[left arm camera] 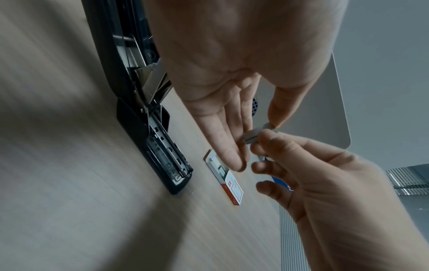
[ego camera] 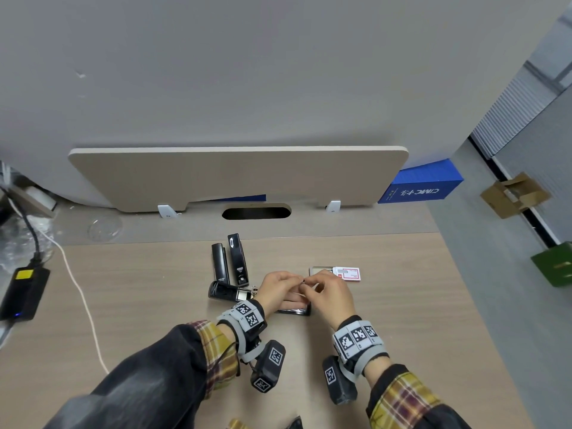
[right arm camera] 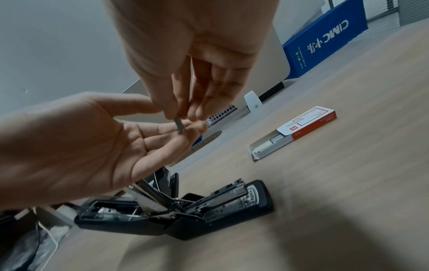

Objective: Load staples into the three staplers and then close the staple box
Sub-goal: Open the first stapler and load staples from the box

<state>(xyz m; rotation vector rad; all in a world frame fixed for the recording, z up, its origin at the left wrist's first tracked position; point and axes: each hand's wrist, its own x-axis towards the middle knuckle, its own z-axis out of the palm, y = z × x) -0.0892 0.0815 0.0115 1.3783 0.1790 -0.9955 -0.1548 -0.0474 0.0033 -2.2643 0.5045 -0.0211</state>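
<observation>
Black plastic marks two closed staplers [ego camera: 229,264] standing side by side at ten o'clock from the hands, with the third stapler [ego camera: 230,293] lying folded open on the table [ego camera: 139,305] just left of the left hand [ego camera: 277,289], probably so its channel faces up for loading. At centre, both hands pinch one staple strip [left arm camera: 257,133] between thumb and fingers [left arm camera: 274,117], right hand [ego camera: 328,294] opposing, seemingly to split or align it. Staple box [ego camera: 348,274] sits at two o'clock, drawer slid out for reach.
</observation>
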